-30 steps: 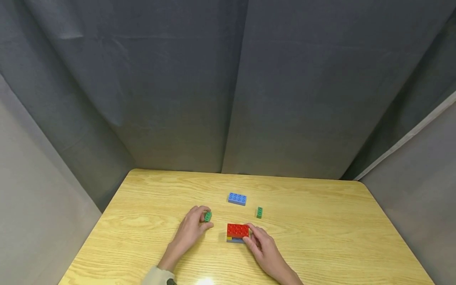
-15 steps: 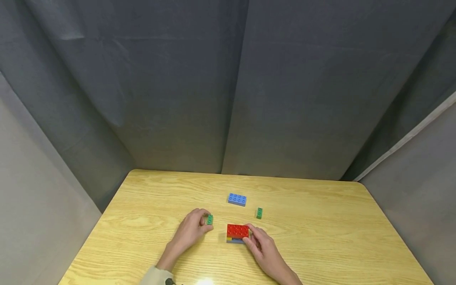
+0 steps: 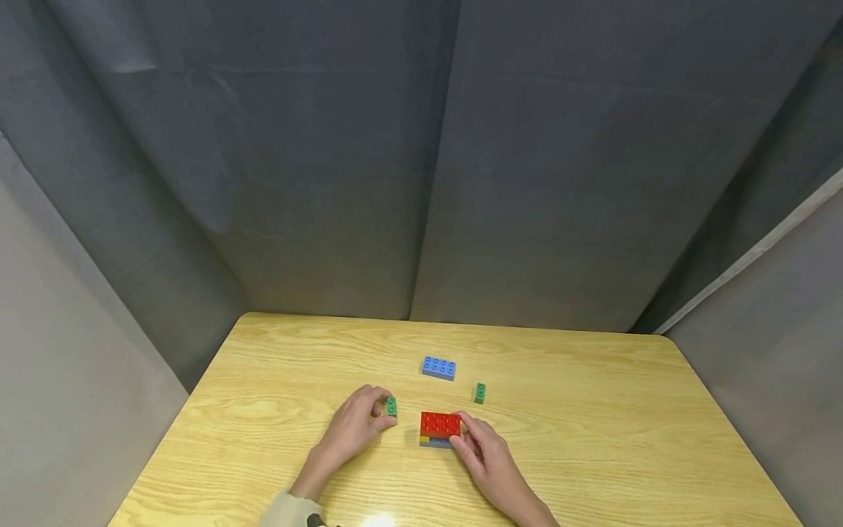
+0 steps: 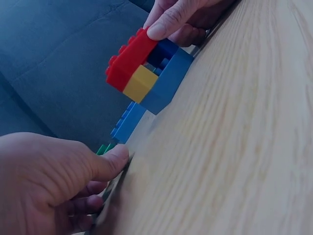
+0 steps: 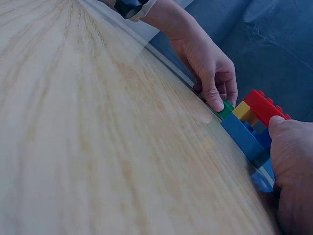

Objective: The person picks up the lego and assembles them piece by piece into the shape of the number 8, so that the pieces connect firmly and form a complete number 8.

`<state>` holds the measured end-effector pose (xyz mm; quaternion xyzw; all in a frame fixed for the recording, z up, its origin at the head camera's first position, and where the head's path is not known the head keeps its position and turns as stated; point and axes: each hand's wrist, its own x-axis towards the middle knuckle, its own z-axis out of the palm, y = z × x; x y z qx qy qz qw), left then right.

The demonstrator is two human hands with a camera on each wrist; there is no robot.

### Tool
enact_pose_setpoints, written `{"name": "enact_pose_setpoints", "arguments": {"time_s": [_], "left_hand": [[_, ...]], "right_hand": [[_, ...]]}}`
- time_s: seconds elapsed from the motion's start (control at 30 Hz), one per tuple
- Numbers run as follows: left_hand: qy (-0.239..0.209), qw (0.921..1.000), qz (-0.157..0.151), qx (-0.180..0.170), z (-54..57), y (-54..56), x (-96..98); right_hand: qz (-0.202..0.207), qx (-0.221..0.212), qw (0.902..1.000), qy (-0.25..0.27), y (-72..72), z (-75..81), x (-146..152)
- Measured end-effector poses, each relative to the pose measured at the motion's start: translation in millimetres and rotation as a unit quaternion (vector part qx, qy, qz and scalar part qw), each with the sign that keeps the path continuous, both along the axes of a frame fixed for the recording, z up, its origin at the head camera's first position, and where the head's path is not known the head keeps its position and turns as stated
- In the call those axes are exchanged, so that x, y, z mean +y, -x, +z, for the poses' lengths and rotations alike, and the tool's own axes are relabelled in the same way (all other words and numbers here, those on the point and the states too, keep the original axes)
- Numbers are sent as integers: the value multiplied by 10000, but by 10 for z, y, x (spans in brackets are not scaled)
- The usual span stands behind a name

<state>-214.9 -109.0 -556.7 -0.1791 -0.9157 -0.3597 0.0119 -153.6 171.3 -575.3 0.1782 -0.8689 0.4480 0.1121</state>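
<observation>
In my head view, the left hand (image 3: pixel 356 423) is left of centre in the lower part of the frame, pinching a small green brick (image 3: pixel 391 407) between thumb and fingers, studs up. I can't tell whether that brick touches the table (image 3: pixel 626 432). Just right of it, at lower centre, I have the right hand (image 3: pixel 489 462) gripping the right end of a stack (image 3: pixel 440 429), thumb on the near side and a finger at the far corner.

From the left wrist camera I see how the stack is built: a red brick (image 4: pixel 132 58) on top, a yellow brick (image 4: pixel 140 83) under one end, and a blue base (image 4: pixel 168 81) below, with a gap beside the yellow.

Back in the head view, a loose blue brick (image 3: pixel 438 368) lies above the stack, and a second green brick (image 3: pixel 480 394) lies to the right, both well apart from the hands. A pale sleeve (image 3: pixel 290 511) enters at the bottom edge, and a grey curtain (image 3: pixel 329 161) fills the upper frame.
</observation>
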Motion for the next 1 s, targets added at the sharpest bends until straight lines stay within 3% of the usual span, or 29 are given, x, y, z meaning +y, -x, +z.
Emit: {"name": "enact_pose_setpoints", "arguments": {"time_s": [0.7, 1.0], "left_hand": [[-193, 9990, -349, -219, 337, -136, 173], [-301, 9976, -564, -251, 441, -206, 211]], "right_hand": [[-70, -220, 9997, -45, -1, 9, 1], [-22, -96, 9999, -22, -1, -6, 2]]}}
